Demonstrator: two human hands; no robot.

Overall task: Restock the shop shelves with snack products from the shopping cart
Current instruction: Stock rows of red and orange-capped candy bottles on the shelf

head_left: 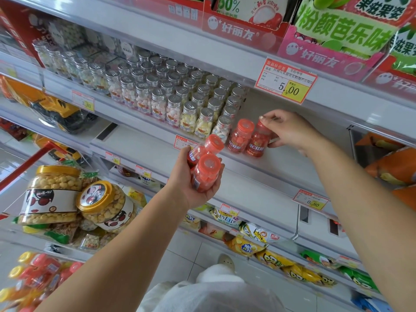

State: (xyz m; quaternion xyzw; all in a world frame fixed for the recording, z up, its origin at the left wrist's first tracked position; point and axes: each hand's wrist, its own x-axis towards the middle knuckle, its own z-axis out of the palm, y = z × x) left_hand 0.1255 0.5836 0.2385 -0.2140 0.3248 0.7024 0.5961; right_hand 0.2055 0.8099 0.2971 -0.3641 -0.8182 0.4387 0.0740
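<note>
The right hand (290, 131) is closed around a red bottle (258, 140) standing at the front edge of the shelf (281, 167), fingers over its cap and thumb low on its side. It touches a second red bottle (240, 136) just to its left, so the grip looks meant to set it upright and snug against its neighbour, starting a new row. That row sits just right of the block of silver-capped bottles (171, 93), which fill the shelf in tidy files; the bare stretch of shelf lies to the right of the red bottles, which seems to be the gap being filled.

The left hand (193, 183) is held below and in front of the shelf edge, palm up, gripping two more red bottles (206, 170) tilted with their caps toward the shelf. Holding spares close to the shelf likely saves trips back to the shopping cart (29, 163), whose red rim shows well left of the red bottles, with big yellow-lidded snack jars (54, 194) in it.

The labels on the shelved red bottles read partly as "C" followed by Chinese characters; I cannot make out the rest. A price tag (286, 82) on the shelf above them shows "5.00". Display boxes (243, 23) higher up carry "好丽友", one with "50%", and a green band beside them reads "粉颜芭乐味". A tag left of the silver-capped bottles shows "3.80", and one below right of the red bottles "0.80".
</note>
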